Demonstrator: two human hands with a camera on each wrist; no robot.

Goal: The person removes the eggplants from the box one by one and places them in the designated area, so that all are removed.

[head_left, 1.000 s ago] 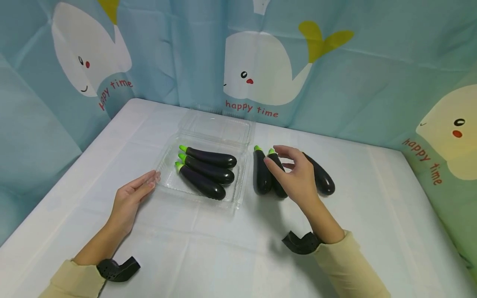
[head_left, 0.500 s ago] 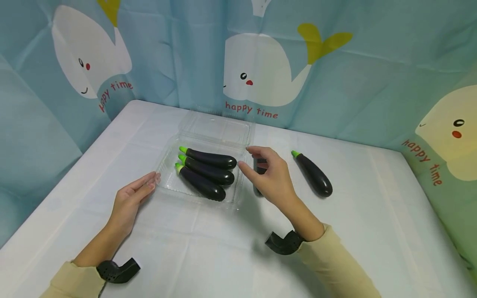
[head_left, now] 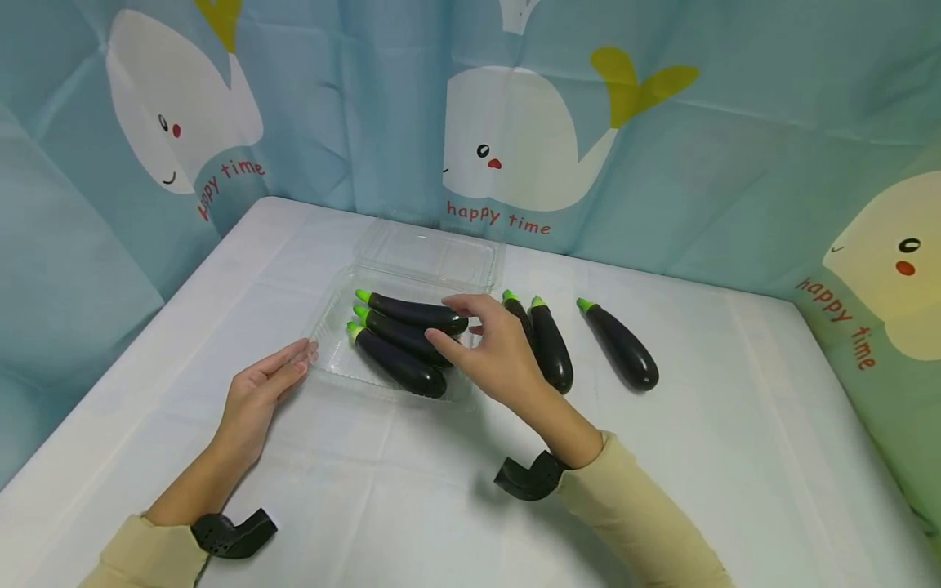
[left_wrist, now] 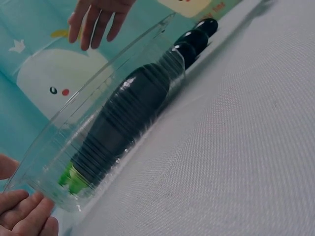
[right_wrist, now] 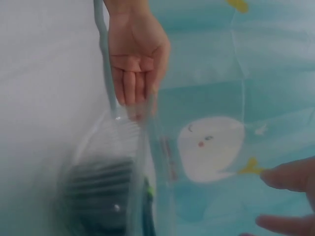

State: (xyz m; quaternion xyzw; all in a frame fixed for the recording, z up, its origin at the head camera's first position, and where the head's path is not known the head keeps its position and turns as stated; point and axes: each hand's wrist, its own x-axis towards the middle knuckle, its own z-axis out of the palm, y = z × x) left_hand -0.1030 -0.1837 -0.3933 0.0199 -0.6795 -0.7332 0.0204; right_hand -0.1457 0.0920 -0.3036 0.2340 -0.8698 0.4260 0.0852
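A clear plastic clamshell container [head_left: 331, 355] lies with its lid [head_left: 426, 251] folded back, holding three eggplants [head_left: 404, 363] with green stems side by side. My left hand [head_left: 253, 400] pinches the container's left edge; the right wrist view shows thumb and fingers either side of the rim. Over the container's right side hovers my right hand [head_left: 496, 351], fingers spread and loosely bent, with nothing between them. It covers the blunt ends of two eggplants in the head view. In the left wrist view, the right hand [left_wrist: 101, 22] hangs above the rim, fingers pointing down.
Three more eggplants lie on the white tablecloth [head_left: 412, 506] right of the container: two close together, including the nearer eggplant [head_left: 551, 347], and a separate eggplant [head_left: 623, 347] farther right. A blue whale-print curtain [head_left: 353, 106] hangs behind the table.
My right hand has moved left, from above the loose eggplants to above the container, uncovering them. The left hand and all the eggplants have stayed in place.
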